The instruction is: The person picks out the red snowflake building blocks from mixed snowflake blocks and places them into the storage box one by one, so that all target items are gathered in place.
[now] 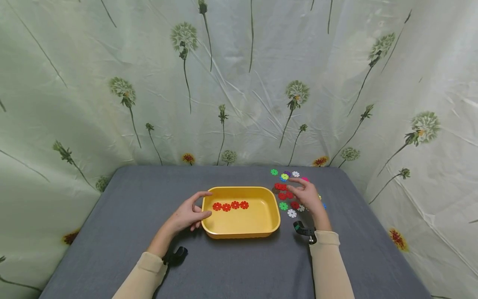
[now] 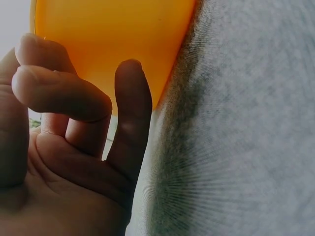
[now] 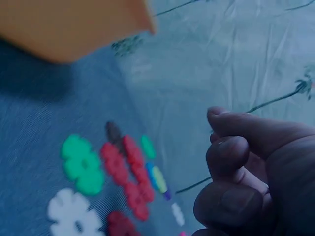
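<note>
A yellow plastic tray (image 1: 242,230) stands on the grey table, with several red snowflake discs (image 1: 226,207) in a row inside it. My left hand (image 1: 188,212) grips the tray's left end, thumb and index finger at the rim; in the left wrist view other fingers lie against the outer wall (image 2: 98,44). Over the loose discs right of the tray hovers my right hand (image 1: 308,197), fingers bent and thumb apart from the index finger in the head view. Nothing shows between its fingers. Below it lie red discs (image 3: 115,164), a green disc (image 3: 82,164) and a white disc (image 3: 74,214).
More loose discs lie toward the table's back right, among them a green one (image 1: 274,172), a yellow one (image 1: 284,177) and a white one (image 1: 296,174). A curtain (image 1: 239,91) with dandelion prints hangs behind the grey table (image 1: 239,270).
</note>
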Tool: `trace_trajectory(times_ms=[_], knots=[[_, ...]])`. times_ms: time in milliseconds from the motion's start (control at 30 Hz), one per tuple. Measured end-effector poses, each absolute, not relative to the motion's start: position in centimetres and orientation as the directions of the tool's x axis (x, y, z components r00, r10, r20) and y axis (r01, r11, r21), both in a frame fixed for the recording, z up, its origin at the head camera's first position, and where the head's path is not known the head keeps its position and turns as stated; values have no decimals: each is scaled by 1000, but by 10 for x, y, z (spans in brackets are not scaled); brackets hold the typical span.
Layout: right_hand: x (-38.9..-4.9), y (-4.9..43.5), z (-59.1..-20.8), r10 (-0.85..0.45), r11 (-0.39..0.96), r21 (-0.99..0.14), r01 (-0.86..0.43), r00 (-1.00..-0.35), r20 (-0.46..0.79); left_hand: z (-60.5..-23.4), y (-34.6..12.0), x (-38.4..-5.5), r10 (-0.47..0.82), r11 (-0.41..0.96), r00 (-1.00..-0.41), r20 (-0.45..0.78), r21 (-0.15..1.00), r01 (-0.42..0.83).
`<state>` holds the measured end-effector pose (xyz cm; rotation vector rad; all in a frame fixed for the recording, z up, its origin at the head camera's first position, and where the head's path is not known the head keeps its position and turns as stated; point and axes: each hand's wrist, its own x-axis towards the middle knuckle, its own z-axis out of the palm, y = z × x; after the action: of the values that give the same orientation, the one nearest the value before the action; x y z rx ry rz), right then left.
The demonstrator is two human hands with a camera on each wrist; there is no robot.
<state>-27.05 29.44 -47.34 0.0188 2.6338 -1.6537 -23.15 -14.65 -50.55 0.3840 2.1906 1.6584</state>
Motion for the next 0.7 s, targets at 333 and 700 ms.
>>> trace_trajectory(times_ms=[333, 700], knots=[[-277, 295, -500, 16, 589, -800, 118, -991, -135, -507, -147, -233, 427, 279, -896, -125, 960, -1], [-278, 285, -505, 25, 801, -594, 76, -995, -94, -506, -147, -232, 428, 282, -895, -126, 959, 0]])
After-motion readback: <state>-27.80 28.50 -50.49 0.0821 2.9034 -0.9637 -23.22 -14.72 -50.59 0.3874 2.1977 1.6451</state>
